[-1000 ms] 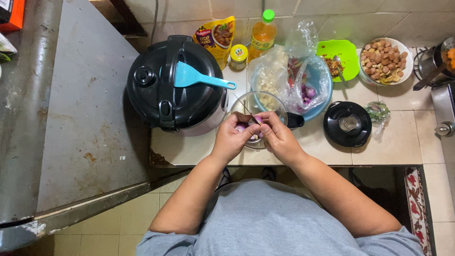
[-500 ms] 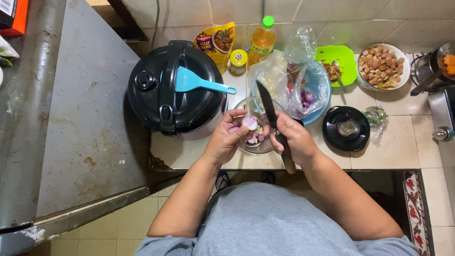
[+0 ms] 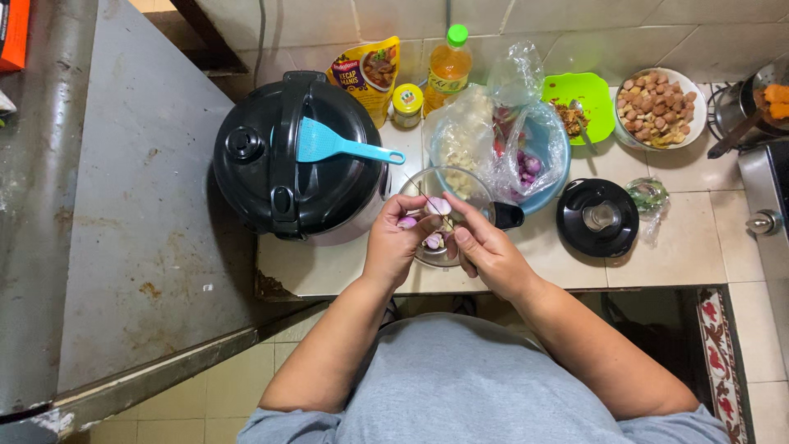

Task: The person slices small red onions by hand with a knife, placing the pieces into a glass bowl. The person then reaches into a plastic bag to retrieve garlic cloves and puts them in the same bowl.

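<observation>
Pinching shallot (image 3: pixel 438 205) in left hand (image 3: pixel 397 247) fingertips over glass bowl (image 3: pixel 470 182), so pieces drop in. Right hand (image 3: pixel 486 251) fingers curled round knife (image 3: pixel 507 215), blade at shallot. Bowl beside cooker (image 3: pixel 300 156).

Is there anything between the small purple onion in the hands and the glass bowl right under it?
Nothing visible does. The left hand and right hand hold the shallot directly over the glass bowl, where other peeled pieces already lie.
</observation>
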